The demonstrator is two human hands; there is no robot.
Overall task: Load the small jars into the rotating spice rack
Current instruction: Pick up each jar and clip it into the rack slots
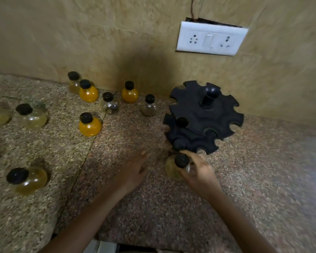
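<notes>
The black spice rack point(203, 116) stands on the speckled tabletop point(254, 179), near the wall. The right hand point(199, 172) grips a small jar point(175, 167) with a black cap just in front of the rack. The left hand point(135, 170) is open, flat above the tabletop, left of the rack. Other jars point(89, 125) stand farther left of the rack.
</notes>
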